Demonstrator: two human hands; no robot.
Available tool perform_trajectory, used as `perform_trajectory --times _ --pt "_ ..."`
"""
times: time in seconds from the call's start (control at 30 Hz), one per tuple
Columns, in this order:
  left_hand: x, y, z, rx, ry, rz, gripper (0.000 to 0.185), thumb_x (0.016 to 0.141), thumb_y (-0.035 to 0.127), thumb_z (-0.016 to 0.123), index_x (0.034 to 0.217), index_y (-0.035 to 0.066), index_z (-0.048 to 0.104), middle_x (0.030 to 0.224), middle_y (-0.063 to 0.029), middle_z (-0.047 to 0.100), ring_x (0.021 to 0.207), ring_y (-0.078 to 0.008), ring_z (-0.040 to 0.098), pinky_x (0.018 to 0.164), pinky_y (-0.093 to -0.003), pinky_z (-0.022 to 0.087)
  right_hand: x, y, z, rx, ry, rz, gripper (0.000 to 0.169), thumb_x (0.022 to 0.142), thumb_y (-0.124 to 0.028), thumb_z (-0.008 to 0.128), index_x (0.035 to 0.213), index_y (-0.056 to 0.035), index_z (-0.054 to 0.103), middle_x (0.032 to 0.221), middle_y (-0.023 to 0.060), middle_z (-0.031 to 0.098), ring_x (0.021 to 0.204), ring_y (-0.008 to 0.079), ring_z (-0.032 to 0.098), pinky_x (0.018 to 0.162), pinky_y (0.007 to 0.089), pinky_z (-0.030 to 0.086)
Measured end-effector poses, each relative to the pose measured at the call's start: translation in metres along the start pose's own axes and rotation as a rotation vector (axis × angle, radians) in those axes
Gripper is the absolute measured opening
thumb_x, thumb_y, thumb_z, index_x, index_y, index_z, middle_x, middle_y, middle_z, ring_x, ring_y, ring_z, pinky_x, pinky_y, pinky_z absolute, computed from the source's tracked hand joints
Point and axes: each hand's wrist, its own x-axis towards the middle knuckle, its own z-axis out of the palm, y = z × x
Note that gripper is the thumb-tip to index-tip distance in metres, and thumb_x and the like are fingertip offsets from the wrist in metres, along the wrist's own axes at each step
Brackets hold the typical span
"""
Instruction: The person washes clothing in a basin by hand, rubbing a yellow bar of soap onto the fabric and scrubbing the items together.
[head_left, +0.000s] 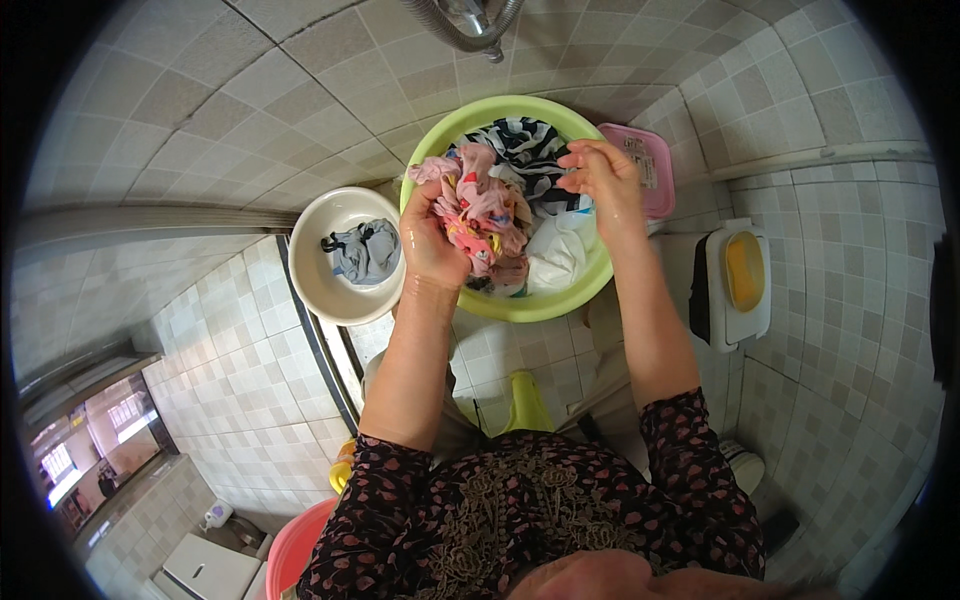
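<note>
A large green plastic basin (517, 309) holds wet clothes in front of me. My left hand (435, 244), palm up and wet, holds a bunched pink printed cloth (480, 202) over the basin's left part. My right hand (600, 180) is raised over the basin's right rim, fingers apart and holding nothing. Between the hands and behind the pink cloth lies a black-and-white patterned garment (529, 150). White cloth (559, 255) rests at the basin's lower right. To the left, a cream basin (345, 309) contains a bunched grey-blue garment (371, 251) with black parts.
A pink plastic lid or tray (660, 187) lies right of the green basin. A white bin-like container (739, 330) with a yellow dish (745, 271) stands farther right. A metal hose (457, 37) hangs on the tiled wall ahead. A red-pink tub (292, 540) is at lower left.
</note>
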Motion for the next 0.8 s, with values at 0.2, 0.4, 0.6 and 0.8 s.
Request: perform_trajectory --times 0.2,0.4,0.6,0.8 --pt "-0.007 0.0 0.0 -0.073 -0.335 -0.194 0.037 0.085 0.02 0.045 0.116 0.0 0.051 0.104 -0.0186 0.061 0.079 -0.0334 0.063 0.07 -0.0456 0.054 -0.011 0.003 0.025 0.051 -0.379 0.039 0.056 0.097 -0.051 0.036 0.134 -0.01 0.043 0.119 0.0072 0.056 0.1 0.0159 0.057 0.083 0.0311 0.047" --pt "-0.005 -0.022 0.001 0.719 -0.111 0.058 0.033 0.083 0.006 0.046 0.116 0.003 0.051 0.101 -0.0119 0.06 0.079 -0.0247 0.061 0.071 -0.0377 0.051 -0.023 0.005 0.039 0.517 -0.646 0.316 0.061 0.097 -0.049 0.041 0.143 -0.0095 0.031 0.133 0.0051 0.047 0.117 0.0151 0.047 0.099 0.0301 0.038" --pt "-0.001 -0.027 0.001 1.86 -0.308 0.874 0.05 0.077 0.008 0.059 0.125 0.007 0.046 0.12 -0.02 0.047 0.117 -0.0365 0.041 0.099 -0.0439 0.034 -0.023 -0.004 0.037 0.197 -0.602 0.044 0.047 0.091 -0.019 0.06 0.131 -0.0003 0.043 0.121 0.0053 0.054 0.111 0.0127 0.05 0.095 0.0293 0.041" --pt "0.003 -0.03 -0.002 1.669 0.014 0.85 0.059 0.08 0.019 0.068 0.131 0.003 0.043 0.127 -0.0215 0.045 0.117 -0.033 0.044 0.099 -0.0417 0.036 -0.014 -0.006 0.021 0.026 -0.238 -0.014 0.02 0.089 -0.007 0.057 0.108 -0.0009 0.059 0.093 0.0061 0.063 0.08 0.0116 0.062 0.068 0.0288 0.053"
